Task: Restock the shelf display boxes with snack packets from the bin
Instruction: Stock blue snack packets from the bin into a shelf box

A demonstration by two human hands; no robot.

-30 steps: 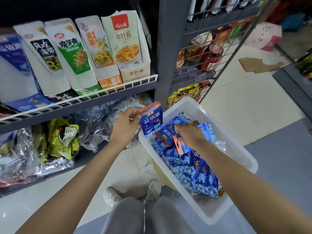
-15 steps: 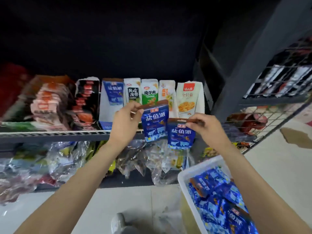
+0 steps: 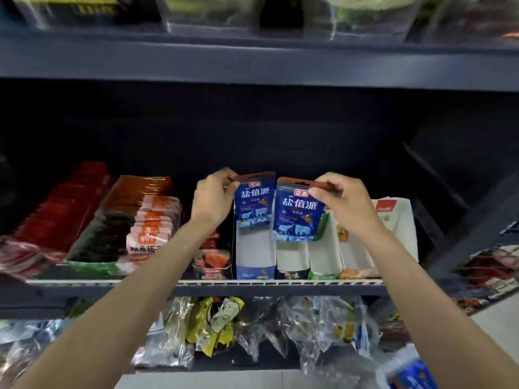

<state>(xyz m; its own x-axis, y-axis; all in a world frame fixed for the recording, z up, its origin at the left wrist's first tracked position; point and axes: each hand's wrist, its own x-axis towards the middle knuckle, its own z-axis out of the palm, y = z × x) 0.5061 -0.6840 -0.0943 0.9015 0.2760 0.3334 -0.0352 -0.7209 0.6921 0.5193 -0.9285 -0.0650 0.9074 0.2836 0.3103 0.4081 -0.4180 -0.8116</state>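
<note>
A dark shelf (image 3: 280,289) with a white wire front rail carries red packets (image 3: 53,217) at left, orange-and-white packs (image 3: 151,220) beside them, then a row of four white display boxes (image 3: 254,254), touching side by side.

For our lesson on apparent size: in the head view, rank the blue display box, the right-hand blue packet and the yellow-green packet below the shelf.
1. Blue-fronted white cardboard display box.
2. Blue foil snack packet in the right hand.
3. Yellow-green plastic packet; partly hidden, so unsure.
</note>
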